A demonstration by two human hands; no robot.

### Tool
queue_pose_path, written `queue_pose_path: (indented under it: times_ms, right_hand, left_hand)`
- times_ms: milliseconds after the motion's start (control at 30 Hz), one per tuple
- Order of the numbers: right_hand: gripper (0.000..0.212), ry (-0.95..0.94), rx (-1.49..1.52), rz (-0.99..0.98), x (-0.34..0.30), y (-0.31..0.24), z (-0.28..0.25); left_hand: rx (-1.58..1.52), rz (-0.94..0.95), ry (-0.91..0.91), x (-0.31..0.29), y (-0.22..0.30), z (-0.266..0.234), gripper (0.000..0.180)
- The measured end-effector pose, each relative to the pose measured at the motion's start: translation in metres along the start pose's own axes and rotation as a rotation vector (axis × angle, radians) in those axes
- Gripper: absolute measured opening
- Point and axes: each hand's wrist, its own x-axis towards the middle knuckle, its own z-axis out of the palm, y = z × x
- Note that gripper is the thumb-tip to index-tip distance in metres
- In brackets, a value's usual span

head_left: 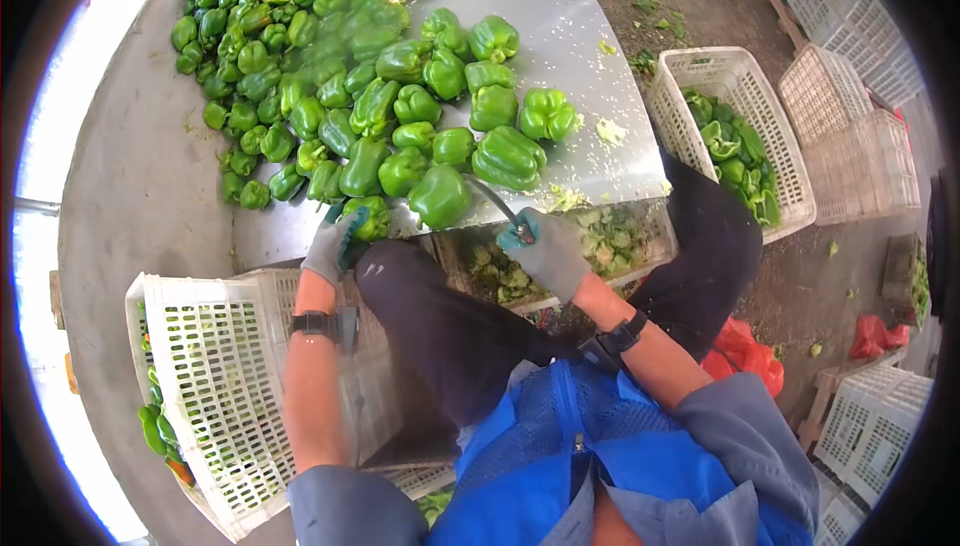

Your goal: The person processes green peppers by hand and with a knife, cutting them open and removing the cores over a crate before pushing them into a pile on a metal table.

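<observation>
1. I read the left hand (pixel 330 246), in a grey glove, as closing round a glossy green bell pepper (pixel 365 216) at the near edge of the steel bench (pixel 570 36); the fingers curl on it, though blur hides the exact grip.
2. The right hand (pixel 548 251), also gloved, is clenched round the handle of a slim curved metal coring knife (pixel 495 204); its blade points up and away toward another pepper (pixel 440 196) just beyond it.
3. Done so far, as I judge it: a white slotted plastic crate (pixel 700 66) far right of the right hand holds a partial layer of cut green pieces, and a tray of pale green trimmings (pixel 610 236) lies just beside and below that hand.
4. Left: the heap of whole peppers (pixel 300 56) beyond both hands is large, so most of the work seems ahead.
5. Counts: two hands, one knife. The heap holds far too many peppers to count, well over fifty. A white crate (pixel 220 366) beside the left forearm looks nearly empty. Several more stacked crates (pixel 850 96) stand far right; number unclear.
</observation>
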Motion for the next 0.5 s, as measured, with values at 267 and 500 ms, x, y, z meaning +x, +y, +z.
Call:
queue_pose_path:
  times_ms: [267, 500]
  right_hand:
    - [0.038, 0.123, 0.048, -0.03, 0.013, 0.01, 0.0]
    - [0.036, 0.261, -0.047, -0.163, 0.075, 0.044, 0.013]
  left_hand:
    - [-0.24, -0.038, -0.077, 0.013, -0.002, 0.015, 0.051]
    - [-0.483, 0.171, -0.169, -0.026, 0.027, 0.026, 0.054]
